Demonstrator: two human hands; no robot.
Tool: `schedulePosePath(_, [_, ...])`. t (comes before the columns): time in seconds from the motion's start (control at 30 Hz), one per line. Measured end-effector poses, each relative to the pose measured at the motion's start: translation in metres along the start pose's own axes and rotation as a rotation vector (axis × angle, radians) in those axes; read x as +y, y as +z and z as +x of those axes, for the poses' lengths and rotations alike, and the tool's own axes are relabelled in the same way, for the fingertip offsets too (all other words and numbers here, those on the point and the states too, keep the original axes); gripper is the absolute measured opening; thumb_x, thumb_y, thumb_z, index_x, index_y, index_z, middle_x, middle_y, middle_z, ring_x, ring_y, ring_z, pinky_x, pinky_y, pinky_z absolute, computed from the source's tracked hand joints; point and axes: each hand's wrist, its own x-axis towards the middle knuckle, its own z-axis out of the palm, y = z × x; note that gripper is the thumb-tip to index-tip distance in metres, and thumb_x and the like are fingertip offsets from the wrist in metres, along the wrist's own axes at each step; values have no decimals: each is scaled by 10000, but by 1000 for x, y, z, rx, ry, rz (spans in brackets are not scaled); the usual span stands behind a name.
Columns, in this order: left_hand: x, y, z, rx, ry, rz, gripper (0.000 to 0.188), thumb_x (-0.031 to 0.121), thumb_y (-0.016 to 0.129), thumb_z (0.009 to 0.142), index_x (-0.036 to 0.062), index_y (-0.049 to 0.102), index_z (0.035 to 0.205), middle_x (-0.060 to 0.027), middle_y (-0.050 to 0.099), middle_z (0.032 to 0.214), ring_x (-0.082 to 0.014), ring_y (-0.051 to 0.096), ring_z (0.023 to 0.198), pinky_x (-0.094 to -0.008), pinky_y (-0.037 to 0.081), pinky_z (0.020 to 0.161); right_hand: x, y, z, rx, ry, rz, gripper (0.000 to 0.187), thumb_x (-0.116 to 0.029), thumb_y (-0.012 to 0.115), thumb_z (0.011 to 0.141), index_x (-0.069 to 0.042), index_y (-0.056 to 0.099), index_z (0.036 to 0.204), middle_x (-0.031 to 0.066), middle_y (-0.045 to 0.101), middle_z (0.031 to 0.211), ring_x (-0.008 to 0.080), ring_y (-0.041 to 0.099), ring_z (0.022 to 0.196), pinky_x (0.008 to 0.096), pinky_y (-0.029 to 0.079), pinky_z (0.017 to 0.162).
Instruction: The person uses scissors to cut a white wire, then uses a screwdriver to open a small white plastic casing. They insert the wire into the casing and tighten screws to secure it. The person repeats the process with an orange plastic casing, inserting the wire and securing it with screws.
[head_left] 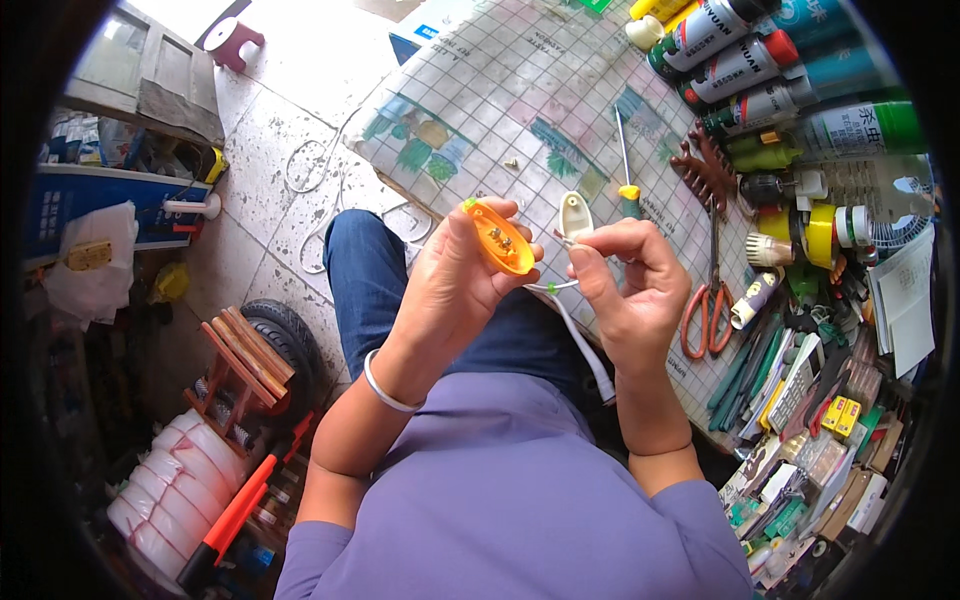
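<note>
My left hand point(447, 265) is closed around an orange oval plastic housing half point(515, 263), its open side facing up. Small brass terminals point(501, 241) sit inside it. Thumb and forefinger of my right hand point(637, 280) pinch the end of a thin wire point(564, 239), a short gap to the right of the housing. Just beyond those fingertips lies a pale oval cover point(575, 208) with a hole near its far end. A white cable point(590, 352) runs below my hands across my lap. On the table a screwdriver point(628, 190) with a yellow and green handle points away from me.
Red-handled scissors point(708, 315) and a brown claw clip point(705, 165) lie right of the screwdriver. A tiny metal piece point(511, 163) rests on the table cover point(490, 110). Spray cans point(735, 70) and heaped tools crowd the right edge. Left on the floor stands a tyre point(285, 345).
</note>
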Motion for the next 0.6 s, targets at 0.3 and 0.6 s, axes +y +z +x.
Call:
schedulePosePath(0.3, [-2, 16, -13, -35, 287, 240, 480, 361, 619, 895, 26, 476, 1207, -119, 573, 1101, -271, 591, 1079, -380, 526, 890, -26, 2, -3, -111, -231, -233, 133, 37, 721, 729, -24, 624, 798, 59, 602, 748, 124, 584, 599, 239, 475, 536])
schedulePosePath(0.6, [-7, 21, -16, -46, 475, 433, 507, 341, 696, 843, 27, 506, 1193, -126, 576, 1111, -278, 589, 1090, -388, 501, 915, -32, 6, -6, -108, -97, -159, 109, 34, 713, 728, -5, 623, 776, 42, 566, 749, 70, 519, 614, 202, 416, 548])
